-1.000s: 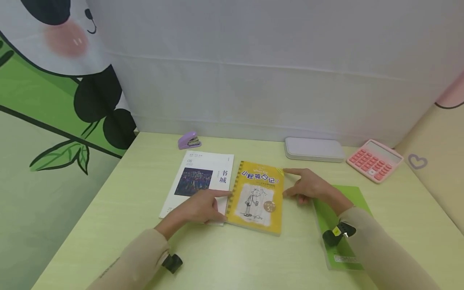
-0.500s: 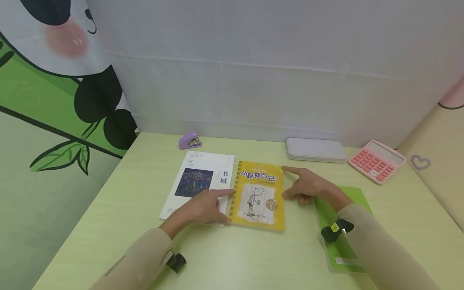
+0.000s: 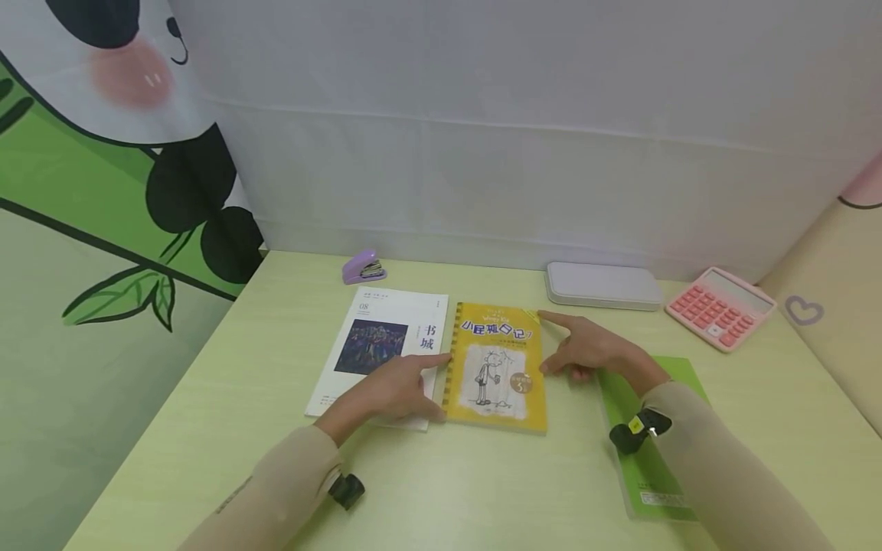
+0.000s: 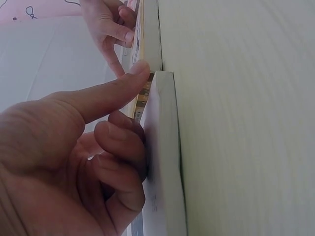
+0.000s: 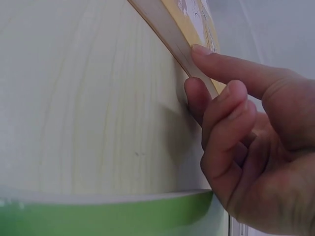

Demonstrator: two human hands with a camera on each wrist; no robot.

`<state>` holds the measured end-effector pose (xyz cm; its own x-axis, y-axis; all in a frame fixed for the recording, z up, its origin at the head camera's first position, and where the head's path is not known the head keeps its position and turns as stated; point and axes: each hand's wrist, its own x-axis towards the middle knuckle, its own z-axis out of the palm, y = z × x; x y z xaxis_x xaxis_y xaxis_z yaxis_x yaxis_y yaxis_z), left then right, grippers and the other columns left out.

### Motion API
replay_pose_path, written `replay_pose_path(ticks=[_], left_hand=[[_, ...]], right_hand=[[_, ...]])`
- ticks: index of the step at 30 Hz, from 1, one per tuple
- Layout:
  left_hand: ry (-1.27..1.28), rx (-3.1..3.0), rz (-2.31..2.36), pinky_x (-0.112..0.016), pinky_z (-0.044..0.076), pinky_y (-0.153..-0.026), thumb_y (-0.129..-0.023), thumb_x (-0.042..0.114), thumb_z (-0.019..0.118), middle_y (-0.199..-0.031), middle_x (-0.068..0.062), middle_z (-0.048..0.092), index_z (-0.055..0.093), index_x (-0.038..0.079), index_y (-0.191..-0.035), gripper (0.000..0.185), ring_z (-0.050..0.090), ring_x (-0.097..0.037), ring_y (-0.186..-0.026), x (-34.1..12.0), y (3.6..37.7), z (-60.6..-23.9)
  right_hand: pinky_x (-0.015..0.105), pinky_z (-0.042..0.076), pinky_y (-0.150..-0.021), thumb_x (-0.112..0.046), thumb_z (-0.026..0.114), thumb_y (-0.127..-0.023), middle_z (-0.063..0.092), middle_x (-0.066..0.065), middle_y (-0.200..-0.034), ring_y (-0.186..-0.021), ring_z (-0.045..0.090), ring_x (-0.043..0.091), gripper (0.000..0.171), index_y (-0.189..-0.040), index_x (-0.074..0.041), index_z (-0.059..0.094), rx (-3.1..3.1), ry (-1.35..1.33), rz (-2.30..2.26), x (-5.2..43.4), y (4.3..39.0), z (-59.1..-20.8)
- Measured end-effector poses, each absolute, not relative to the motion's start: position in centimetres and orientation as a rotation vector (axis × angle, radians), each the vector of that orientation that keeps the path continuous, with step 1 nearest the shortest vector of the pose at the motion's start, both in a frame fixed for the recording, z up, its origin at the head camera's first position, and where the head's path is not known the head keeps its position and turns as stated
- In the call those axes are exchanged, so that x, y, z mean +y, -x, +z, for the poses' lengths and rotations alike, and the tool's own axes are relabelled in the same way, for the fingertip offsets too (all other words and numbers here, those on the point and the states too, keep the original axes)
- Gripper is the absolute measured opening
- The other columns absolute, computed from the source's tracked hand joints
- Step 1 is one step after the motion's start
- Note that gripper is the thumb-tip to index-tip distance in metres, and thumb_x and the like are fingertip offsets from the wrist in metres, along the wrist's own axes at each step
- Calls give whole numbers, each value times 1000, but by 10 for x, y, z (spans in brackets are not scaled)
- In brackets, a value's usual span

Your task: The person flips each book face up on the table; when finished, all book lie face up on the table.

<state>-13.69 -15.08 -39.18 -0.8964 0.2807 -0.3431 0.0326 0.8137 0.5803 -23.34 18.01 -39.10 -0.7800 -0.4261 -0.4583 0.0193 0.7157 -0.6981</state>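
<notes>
The pale green wooden table (image 3: 207,428) carries a yellow spiral-bound paperback book (image 3: 498,369), long axis running away from the person, title end far. The white magazine (image 3: 386,337) touches its left edge; a green notebook (image 3: 678,375) lies right. The left hand (image 3: 396,390) and right hand (image 3: 586,348) press its sides with straight fingers.

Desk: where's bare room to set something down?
Bare: front strip below the yellow book, the left side beside the white book, and the far right below the calculator. Crowded: the middle, with both hands and the green book.
</notes>
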Motion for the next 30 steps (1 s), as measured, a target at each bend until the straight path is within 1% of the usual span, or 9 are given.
replay_pose_path(ticks=[5, 13, 17, 21, 25, 30], left_hand=[[-235, 2574, 840, -32, 49, -73, -75, 27, 96, -109, -4, 70, 49, 24, -160, 97, 60, -18, -87, -150, 138, -391], [-224, 2576, 842, -32, 48, -72, -75, 27, 96, -113, -5, 69, 49, 23, -159, 97, 60, -19, -88, -148, 140, -390], [-207, 2565, 851, -32, 49, -72, -76, 26, 96, -115, -6, 69, 49, 24, -159, 96, 60, -19, -88, -146, 141, -389], [-204, 2565, 852, -33, 49, -75, -76, 26, 96, -118, -7, 69, 50, 23, -159, 95, 60, -20, -90, -146, 141, -387], [-215, 2571, 844, -33, 49, -76, -76, 26, 96, -115, -6, 69, 50, 22, -159, 95, 60, -20, -90, -146, 142, -387], [-218, 2570, 842, -32, 47, -72, -76, 26, 96, -105, -4, 67, 49, 22, -159, 96, 59, -19, -87, -145, 144, -387]], right_hand=[[26, 45, -52, -20, 85, -89, 65, 4, -71, -52, 52, 12, 106, -171, -15, 18, 2293, 315, -972, 182, 236, -392], [26, 44, -52, -20, 85, -90, 60, 2, -68, -52, 51, 12, 105, -171, -16, 18, 2287, 310, -965, 182, 238, -392], [26, 44, -52, -22, 85, -89, 62, 3, -69, -53, 51, 13, 106, -171, -17, 17, 2283, 307, -963, 183, 240, -392], [26, 45, -53, -23, 85, -89, 64, 3, -72, -53, 51, 13, 106, -171, -18, 17, 2286, 305, -956, 184, 242, -393], [26, 45, -53, -22, 85, -89, 65, 4, -74, -53, 51, 12, 106, -171, -18, 18, 2284, 300, -958, 184, 243, -393], [26, 45, -52, -22, 85, -89, 65, 4, -74, -53, 51, 12, 106, -171, -19, 17, 2269, 291, -969, 184, 244, -393]])
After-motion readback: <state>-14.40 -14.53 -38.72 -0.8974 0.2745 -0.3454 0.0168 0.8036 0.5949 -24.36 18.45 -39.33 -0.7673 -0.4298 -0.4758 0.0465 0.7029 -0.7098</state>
